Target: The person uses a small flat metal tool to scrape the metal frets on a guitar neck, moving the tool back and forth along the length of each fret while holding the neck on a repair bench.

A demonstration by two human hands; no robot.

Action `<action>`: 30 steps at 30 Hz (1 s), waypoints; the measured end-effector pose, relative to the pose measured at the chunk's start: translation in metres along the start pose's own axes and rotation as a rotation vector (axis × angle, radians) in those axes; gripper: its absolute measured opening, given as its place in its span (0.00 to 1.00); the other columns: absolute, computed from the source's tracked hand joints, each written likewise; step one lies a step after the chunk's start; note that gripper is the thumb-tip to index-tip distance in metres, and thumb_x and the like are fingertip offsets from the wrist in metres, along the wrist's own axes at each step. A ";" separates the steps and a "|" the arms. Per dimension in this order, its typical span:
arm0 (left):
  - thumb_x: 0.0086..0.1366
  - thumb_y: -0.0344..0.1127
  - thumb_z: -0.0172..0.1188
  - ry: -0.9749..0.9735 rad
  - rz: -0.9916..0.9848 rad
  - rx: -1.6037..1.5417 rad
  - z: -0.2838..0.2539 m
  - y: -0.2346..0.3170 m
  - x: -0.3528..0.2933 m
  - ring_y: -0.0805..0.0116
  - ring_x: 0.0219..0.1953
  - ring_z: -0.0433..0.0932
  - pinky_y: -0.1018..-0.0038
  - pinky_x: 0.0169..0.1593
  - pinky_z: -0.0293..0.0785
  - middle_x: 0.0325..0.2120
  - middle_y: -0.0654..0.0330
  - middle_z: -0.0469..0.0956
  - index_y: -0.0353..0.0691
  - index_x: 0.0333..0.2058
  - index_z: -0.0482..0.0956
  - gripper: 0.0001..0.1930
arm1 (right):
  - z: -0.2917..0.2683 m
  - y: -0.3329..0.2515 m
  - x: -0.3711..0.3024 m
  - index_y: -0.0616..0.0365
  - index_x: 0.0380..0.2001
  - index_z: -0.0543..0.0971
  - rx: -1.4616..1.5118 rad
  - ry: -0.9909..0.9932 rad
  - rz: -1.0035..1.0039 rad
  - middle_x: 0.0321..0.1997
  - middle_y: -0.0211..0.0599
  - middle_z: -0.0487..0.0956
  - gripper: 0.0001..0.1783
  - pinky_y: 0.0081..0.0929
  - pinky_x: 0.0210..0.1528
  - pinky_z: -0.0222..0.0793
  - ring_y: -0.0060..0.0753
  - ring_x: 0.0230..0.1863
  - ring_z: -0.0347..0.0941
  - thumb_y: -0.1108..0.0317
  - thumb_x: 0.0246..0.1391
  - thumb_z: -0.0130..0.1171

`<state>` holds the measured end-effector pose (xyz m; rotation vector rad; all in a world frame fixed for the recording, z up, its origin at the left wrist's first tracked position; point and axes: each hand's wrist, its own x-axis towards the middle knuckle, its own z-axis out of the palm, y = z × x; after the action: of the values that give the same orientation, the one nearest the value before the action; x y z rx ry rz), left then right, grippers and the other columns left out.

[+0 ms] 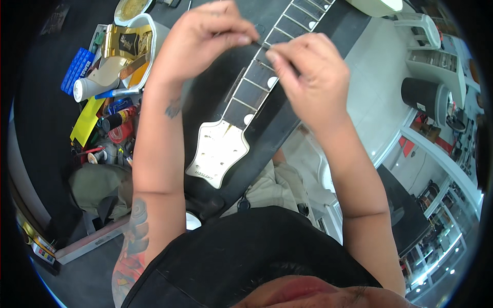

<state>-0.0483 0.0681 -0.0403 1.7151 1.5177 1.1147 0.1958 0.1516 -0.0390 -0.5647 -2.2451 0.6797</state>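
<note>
A guitar neck [247, 93] with a dark fretboard, metal frets and pale inlays lies slantwise across the black bench. Its white headstock [220, 153], with no tuners on it, points toward me. Over the fretboard my left hand [213, 38] is closed in a pinch, fingertips at the neck's left edge. Facing it, my right hand [314, 72] pinches with thumb and forefinger just above the frets. A thin dark piece [263, 45] spans the small gap between both sets of fingertips; its kind is too small to tell. A slim dark strip [235, 84] lies along the neck's left side.
At left stands a white tub [154, 31] holding a gold plate and tools. Around it are a blue box [77, 71], a yellow sheet [86, 120] and several small cans and bottles. A round dish [131, 10] sits behind. A dark bin [423, 97] stands on the right-hand floor.
</note>
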 end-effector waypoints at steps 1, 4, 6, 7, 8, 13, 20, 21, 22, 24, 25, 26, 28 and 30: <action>0.67 0.24 0.76 0.003 -0.002 0.003 0.001 -0.002 0.004 0.70 0.40 0.82 0.71 0.46 0.78 0.34 0.63 0.83 0.34 0.43 0.94 0.07 | 0.000 0.005 0.004 0.59 0.37 0.93 -0.019 0.041 0.027 0.35 0.35 0.86 0.08 0.34 0.40 0.79 0.41 0.37 0.82 0.77 0.53 0.81; 0.67 0.23 0.76 -0.005 -0.019 0.012 0.001 -0.002 0.003 0.69 0.39 0.81 0.70 0.45 0.77 0.35 0.64 0.82 0.34 0.43 0.94 0.07 | 0.002 0.004 -0.002 0.56 0.36 0.92 0.004 0.030 0.025 0.35 0.34 0.86 0.08 0.38 0.43 0.78 0.42 0.38 0.82 0.75 0.53 0.81; 0.67 0.23 0.76 -0.055 -0.012 -0.032 -0.007 -0.004 -0.017 0.70 0.39 0.81 0.70 0.45 0.77 0.34 0.64 0.82 0.34 0.44 0.94 0.08 | 0.001 -0.003 -0.004 0.53 0.35 0.91 0.011 0.016 0.010 0.36 0.32 0.85 0.08 0.42 0.47 0.78 0.45 0.38 0.81 0.73 0.52 0.80; 0.67 0.23 0.76 -0.097 -0.016 -0.076 -0.009 -0.002 -0.024 0.70 0.39 0.81 0.70 0.45 0.77 0.34 0.64 0.82 0.34 0.44 0.94 0.08 | 0.000 -0.008 -0.004 0.55 0.37 0.92 0.017 -0.032 -0.015 0.35 0.34 0.86 0.07 0.38 0.43 0.78 0.41 0.38 0.82 0.75 0.54 0.81; 0.67 0.23 0.76 -0.086 -0.009 -0.073 -0.010 -0.001 -0.025 0.70 0.39 0.81 0.70 0.45 0.77 0.34 0.64 0.82 0.33 0.44 0.94 0.08 | -0.001 -0.011 -0.004 0.58 0.38 0.94 0.024 -0.080 -0.040 0.34 0.36 0.87 0.07 0.34 0.40 0.79 0.38 0.37 0.83 0.77 0.55 0.81; 0.68 0.22 0.74 0.047 -0.043 -0.037 0.001 -0.004 0.004 0.69 0.40 0.81 0.71 0.45 0.77 0.34 0.64 0.81 0.33 0.43 0.94 0.07 | 0.002 0.006 0.005 0.58 0.38 0.94 -0.021 0.025 0.033 0.34 0.35 0.86 0.08 0.34 0.40 0.80 0.39 0.38 0.83 0.76 0.55 0.81; 0.67 0.21 0.75 -0.067 -0.007 -0.054 -0.010 -0.001 -0.020 0.69 0.41 0.82 0.71 0.46 0.77 0.34 0.63 0.84 0.34 0.43 0.95 0.07 | 0.001 -0.009 -0.004 0.58 0.38 0.93 0.005 -0.038 -0.042 0.35 0.36 0.86 0.09 0.34 0.39 0.79 0.40 0.37 0.82 0.76 0.53 0.82; 0.67 0.21 0.75 -0.066 -0.012 -0.055 -0.007 -0.002 -0.012 0.69 0.41 0.82 0.71 0.46 0.77 0.34 0.63 0.84 0.34 0.43 0.95 0.07 | 0.001 -0.005 -0.001 0.58 0.38 0.93 0.009 -0.042 -0.041 0.35 0.36 0.86 0.09 0.34 0.39 0.79 0.40 0.37 0.82 0.76 0.53 0.82; 0.67 0.21 0.75 -0.017 -0.001 -0.041 -0.003 -0.002 -0.002 0.69 0.41 0.82 0.71 0.46 0.77 0.35 0.63 0.84 0.34 0.43 0.95 0.07 | 0.001 0.000 0.003 0.58 0.38 0.93 -0.006 -0.012 0.002 0.34 0.36 0.86 0.08 0.34 0.40 0.79 0.41 0.37 0.82 0.76 0.54 0.82; 0.68 0.21 0.74 0.049 0.003 -0.045 0.001 -0.003 0.006 0.69 0.41 0.82 0.72 0.46 0.77 0.36 0.63 0.84 0.34 0.43 0.95 0.07 | 0.003 0.005 0.009 0.58 0.38 0.93 0.011 0.032 0.051 0.34 0.36 0.86 0.08 0.34 0.40 0.79 0.41 0.37 0.83 0.76 0.54 0.81; 0.68 0.21 0.74 0.048 0.011 -0.049 0.002 -0.003 0.005 0.69 0.41 0.82 0.72 0.46 0.77 0.36 0.63 0.84 0.34 0.43 0.95 0.07 | 0.002 0.005 0.007 0.58 0.38 0.93 0.002 0.034 0.050 0.34 0.36 0.86 0.08 0.34 0.40 0.79 0.41 0.37 0.83 0.76 0.54 0.81; 0.68 0.21 0.74 0.013 -0.006 -0.045 0.000 -0.002 -0.001 0.70 0.41 0.82 0.73 0.46 0.77 0.36 0.63 0.84 0.34 0.43 0.95 0.07 | 0.003 0.003 0.003 0.58 0.38 0.93 -0.002 0.018 0.007 0.34 0.36 0.86 0.08 0.34 0.40 0.79 0.40 0.37 0.83 0.77 0.54 0.81; 0.69 0.20 0.74 -0.024 -0.023 -0.037 -0.008 0.000 -0.017 0.70 0.42 0.82 0.74 0.46 0.77 0.36 0.63 0.84 0.34 0.43 0.95 0.07 | 0.001 -0.010 -0.001 0.59 0.39 0.93 -0.007 -0.039 -0.073 0.34 0.35 0.85 0.09 0.34 0.39 0.79 0.39 0.37 0.82 0.78 0.54 0.81; 0.69 0.20 0.73 -0.090 -0.040 -0.163 -0.012 0.000 -0.028 0.71 0.42 0.82 0.75 0.46 0.76 0.36 0.62 0.84 0.34 0.43 0.95 0.07 | 0.002 -0.015 -0.009 0.57 0.38 0.92 0.031 -0.038 -0.032 0.35 0.34 0.85 0.09 0.37 0.44 0.78 0.41 0.39 0.82 0.76 0.53 0.80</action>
<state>-0.0585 0.0400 -0.0402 1.5961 1.3621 1.0938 0.1969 0.1339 -0.0356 -0.5031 -2.2702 0.7131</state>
